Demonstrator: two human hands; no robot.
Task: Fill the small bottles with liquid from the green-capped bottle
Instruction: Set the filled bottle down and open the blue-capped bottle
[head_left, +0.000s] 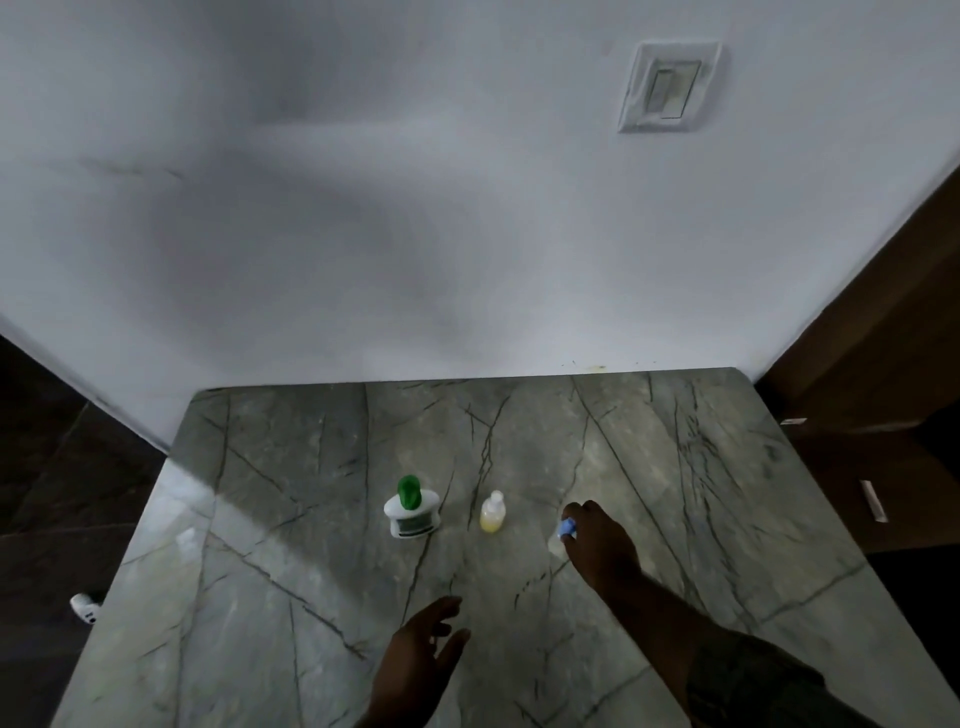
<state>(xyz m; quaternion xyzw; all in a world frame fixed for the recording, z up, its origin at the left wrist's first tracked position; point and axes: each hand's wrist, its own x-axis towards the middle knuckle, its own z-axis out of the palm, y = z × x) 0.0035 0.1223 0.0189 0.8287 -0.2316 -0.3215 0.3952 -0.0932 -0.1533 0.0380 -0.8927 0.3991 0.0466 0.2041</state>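
A white bottle with a green cap (412, 509) stands upright on the grey marble table (311, 519), near its middle. Just to its right stands a small clear bottle (492, 513) holding yellowish liquid. Further right, my right hand (597, 540) reaches down over a small bottle with a blue cap (567, 529) and grips it; most of that bottle is hidden under my fingers. My left hand (421, 660) hovers low over the table's near part, fingers loose and spread, holding nothing.
A white wall (415, 208) rises directly behind the table, with a switch plate (670, 88) high on the right. Brown cardboard boxes (872, 415) stand off the table's right edge. The floor on the left is dark, with a small white object (85, 607) on it.
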